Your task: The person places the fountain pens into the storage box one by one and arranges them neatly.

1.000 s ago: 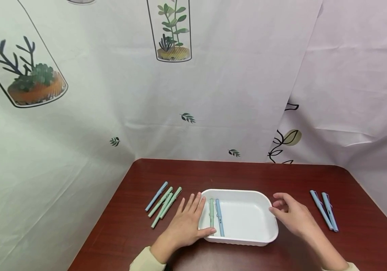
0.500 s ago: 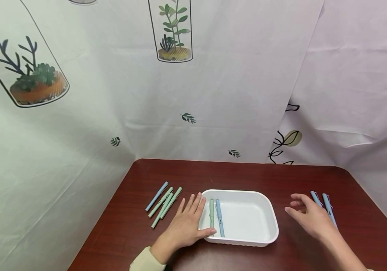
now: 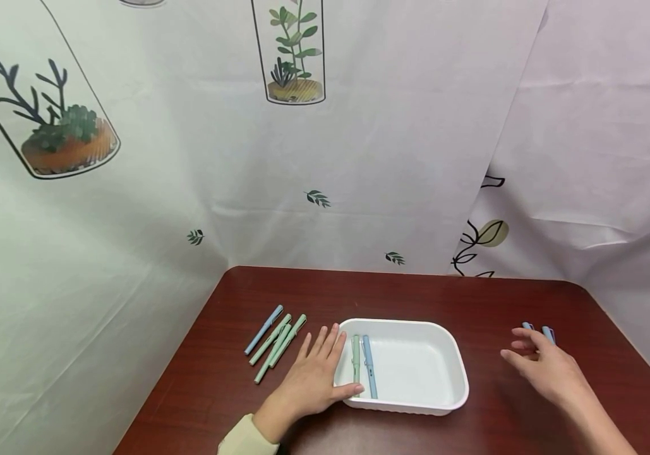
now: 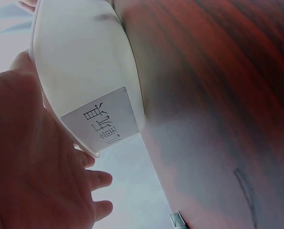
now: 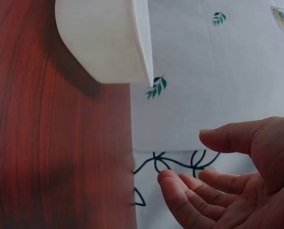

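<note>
A white plastic tray [image 3: 410, 407] stands on the table, with a green pen [image 3: 355, 360] and a blue pen [image 3: 369, 366] lying along its left side. My left hand [image 3: 312, 373] rests on the tray's left rim, fingers straight and thumb over the near left corner. The left wrist view shows that hand against the outside of the tray wall, which carries a label [image 4: 103, 121] with printed characters. To the right of the tray my right hand [image 3: 549, 366] hovers with loosely bent fingers and holds nothing. It partly hides two blue pens [image 3: 549, 333] behind it.
On the left of the table [image 3: 393, 297] lie several green pens [image 3: 270, 341] and one blue pen [image 3: 264, 330], some overlapping. A printed cloth [image 3: 359, 158] hangs behind the table's far edge.
My right hand has moved right, from beside the tray's right rim to in front of the two blue pens. The left hand and the tray have stayed in place.
</note>
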`<state>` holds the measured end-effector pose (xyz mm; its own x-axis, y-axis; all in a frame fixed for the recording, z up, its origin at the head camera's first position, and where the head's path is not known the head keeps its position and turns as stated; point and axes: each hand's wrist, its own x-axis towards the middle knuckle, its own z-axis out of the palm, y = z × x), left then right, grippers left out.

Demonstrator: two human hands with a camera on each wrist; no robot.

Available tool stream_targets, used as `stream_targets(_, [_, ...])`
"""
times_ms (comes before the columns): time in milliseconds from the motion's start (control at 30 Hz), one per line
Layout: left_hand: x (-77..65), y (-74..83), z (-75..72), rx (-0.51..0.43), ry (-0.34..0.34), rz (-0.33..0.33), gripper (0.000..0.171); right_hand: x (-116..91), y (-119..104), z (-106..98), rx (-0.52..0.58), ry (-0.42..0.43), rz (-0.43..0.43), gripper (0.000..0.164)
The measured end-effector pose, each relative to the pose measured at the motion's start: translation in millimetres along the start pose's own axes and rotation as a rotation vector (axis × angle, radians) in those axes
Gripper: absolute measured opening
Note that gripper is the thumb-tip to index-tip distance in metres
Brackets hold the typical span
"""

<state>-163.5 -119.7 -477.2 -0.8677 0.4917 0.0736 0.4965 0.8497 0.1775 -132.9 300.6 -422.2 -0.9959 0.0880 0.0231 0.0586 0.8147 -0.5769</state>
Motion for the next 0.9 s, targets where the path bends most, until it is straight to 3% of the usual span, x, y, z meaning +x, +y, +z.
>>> stream_targets(500, [-0.2, 0.1, -1.7, 0.016, -0.006, 0.0, 0.103, 3.6, 30.9, -8.5, 0.024, -0.042, 0.069, 0.07])
stream_targets(900, [0.8, 0.0, -1.7, 0.008, -0.012, -0.003, 0.101, 12.3, 53.4, -20.0, -0.069, -0.069, 0.141, 0.074])
